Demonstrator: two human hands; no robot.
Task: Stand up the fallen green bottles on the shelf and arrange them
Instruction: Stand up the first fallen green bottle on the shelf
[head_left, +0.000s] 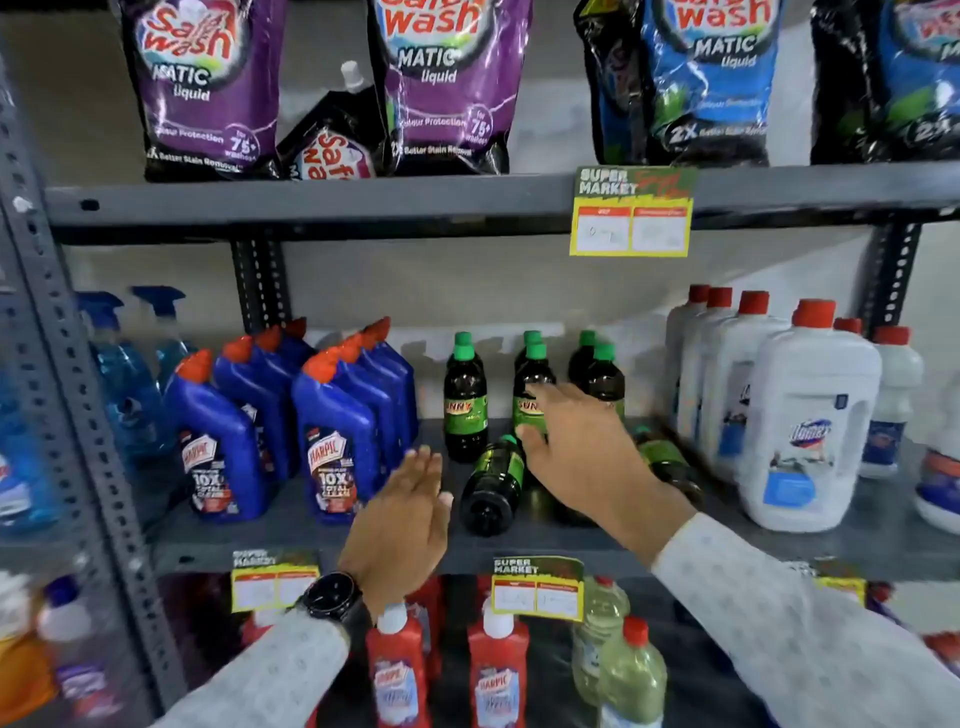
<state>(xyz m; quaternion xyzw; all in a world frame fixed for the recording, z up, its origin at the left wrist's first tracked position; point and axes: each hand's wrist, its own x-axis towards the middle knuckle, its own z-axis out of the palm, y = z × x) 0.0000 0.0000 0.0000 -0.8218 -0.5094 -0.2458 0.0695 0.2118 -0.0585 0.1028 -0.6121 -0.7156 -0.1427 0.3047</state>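
- The middle shelf (332, 545) holds green bottles: several stand at the back, among them one at the left (464, 400) and one in the middle (532, 395).
- Two lie fallen: one (493, 486) in front, base toward the camera, and another (670, 462) at the right, close to the white jugs (810, 415).
- The right hand (582, 447) reaches in, fingers spread and open, its fingertips at the middle standing bottle; it grips nothing.
- The left hand (405, 525) hovers open, flat, just left of the front fallen bottle, near the blue bottles (337, 431), holding nothing.
- The step in hand appears to be the reach before a grasp.
- Next, a hand probably must close round the front fallen bottle, tip it upright and set it in line without knocking its standing neighbours.
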